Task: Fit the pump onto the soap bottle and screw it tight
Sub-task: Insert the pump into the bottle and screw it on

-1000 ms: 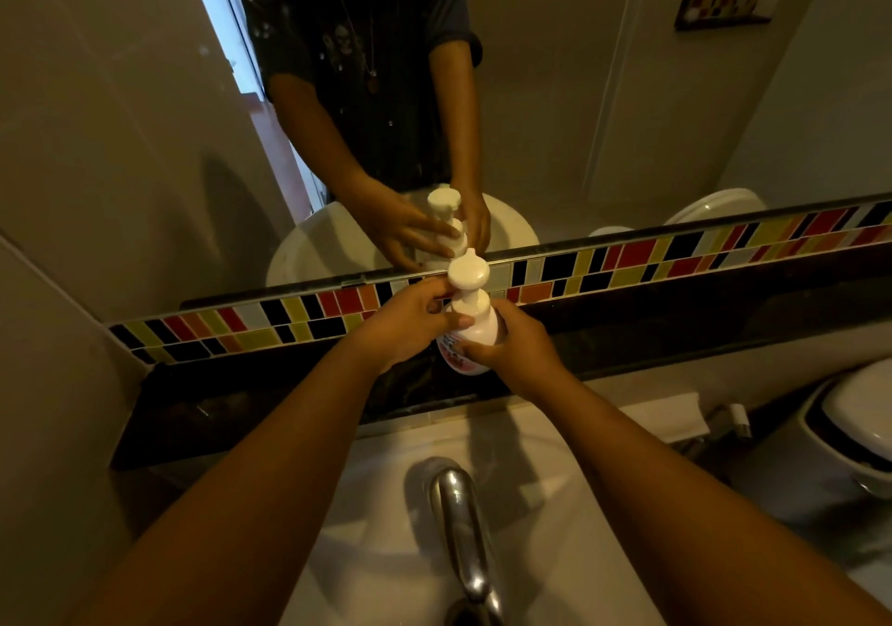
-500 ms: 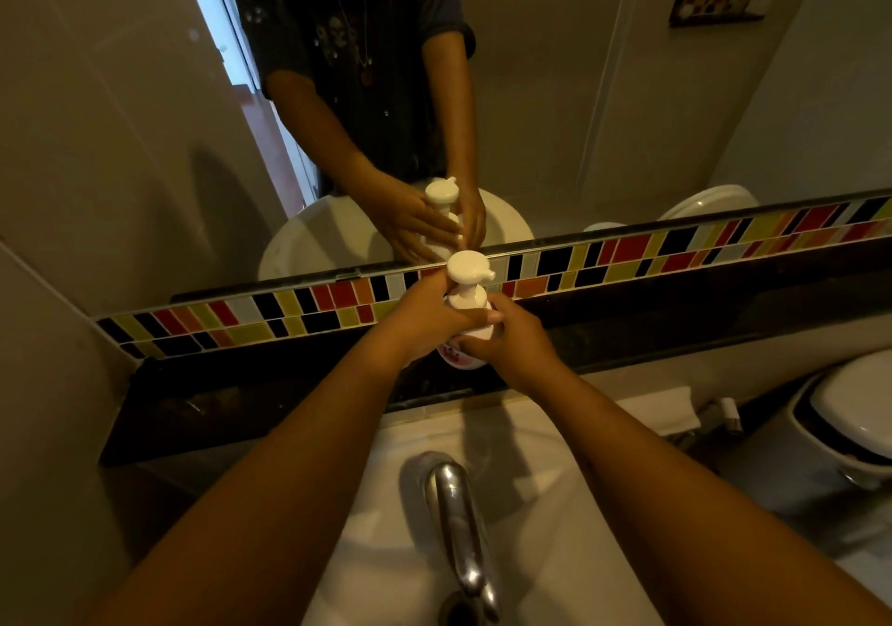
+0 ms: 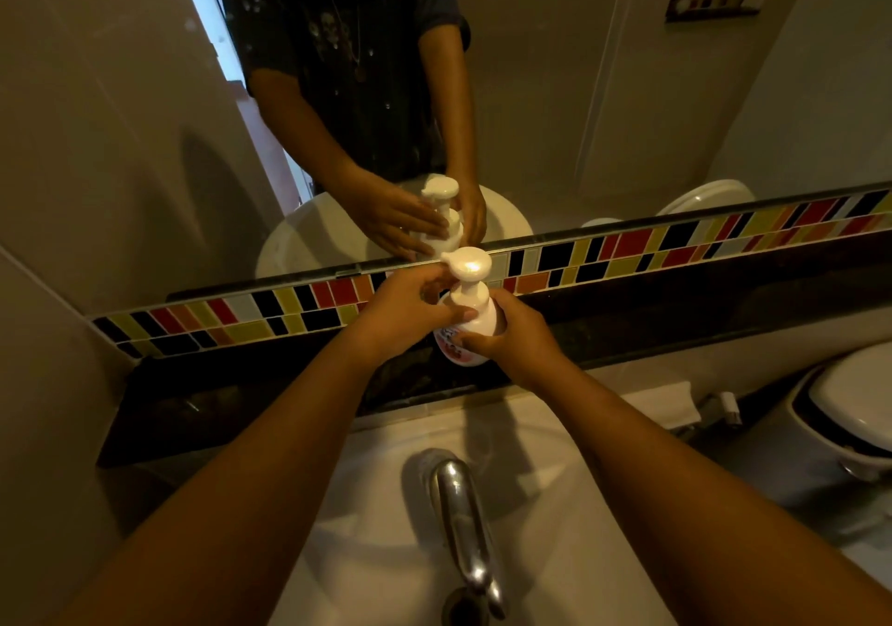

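Pump (image 3: 467,272) upright on soap bottle (image 3: 475,323), L-hand fingers (image 3: 441,314) round its collar, R-hand fingers (image 3: 478,339) clamped on bottle.

White basin (image 3: 603,519) at the bottom, chrome tap (image 3: 466,529) arching over its middle. Dark ledge (image 3: 251,384) along the back edge, multicoloured tile strip (image 3: 675,244) above, then the mirror (image 3: 579,94). White toilet (image 3: 854,403) at right.

The pump (image 3: 467,265) and soap bottle (image 3: 475,323) look like glossy white plastic. The tap (image 3: 463,524) is shiny polished metal, the basin (image 3: 367,553) smooth and white, probably glazed ceramic. Glossy tiles (image 3: 627,251) edge the mirror (image 3: 555,94).
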{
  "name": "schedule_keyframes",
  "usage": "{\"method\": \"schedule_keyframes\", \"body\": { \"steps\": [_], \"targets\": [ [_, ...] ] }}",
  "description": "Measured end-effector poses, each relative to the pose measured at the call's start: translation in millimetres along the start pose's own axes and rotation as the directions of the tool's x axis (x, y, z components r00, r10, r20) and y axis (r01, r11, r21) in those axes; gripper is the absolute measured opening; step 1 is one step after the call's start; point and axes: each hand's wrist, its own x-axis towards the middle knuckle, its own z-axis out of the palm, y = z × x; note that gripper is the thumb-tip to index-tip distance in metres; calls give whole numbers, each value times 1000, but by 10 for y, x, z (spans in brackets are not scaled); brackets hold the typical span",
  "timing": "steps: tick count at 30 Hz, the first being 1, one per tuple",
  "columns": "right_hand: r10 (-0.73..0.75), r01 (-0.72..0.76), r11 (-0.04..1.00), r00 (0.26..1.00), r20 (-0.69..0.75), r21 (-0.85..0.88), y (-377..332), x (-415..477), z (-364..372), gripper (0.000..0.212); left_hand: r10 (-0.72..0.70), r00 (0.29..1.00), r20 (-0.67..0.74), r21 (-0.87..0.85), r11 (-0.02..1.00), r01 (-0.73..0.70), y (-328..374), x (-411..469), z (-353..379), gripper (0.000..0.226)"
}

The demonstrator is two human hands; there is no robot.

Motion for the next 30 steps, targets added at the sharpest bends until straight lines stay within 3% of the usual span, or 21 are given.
{"method": "schedule_keyframes", "body": {
  "steps": [5,11,17,26,30],
  "targets": [
    [5,-5,1000,1000,2,26,25,28,16,61,-22,999,-34,-12,1000,21,65,84,236,75],
    [-14,14,1000,1000,5,24,62,33,15,61,-31,996,-87,-22,999,29,40,71,188,70],
    [-22,21,999,1000,21,36,92,35,5,61,-31,999,-5,-93,995,31,-56,-9,-51,53],
    [-9,9,1000,1000,25,4,55,54,3,60,-23,1000,-20,-34,999,22,-27,102,172,72],
    [-9,10,1000,998,57,-13,80,79,-47,61,-28,997,71,65,998,23,4,156,94,68]
  ]
}}
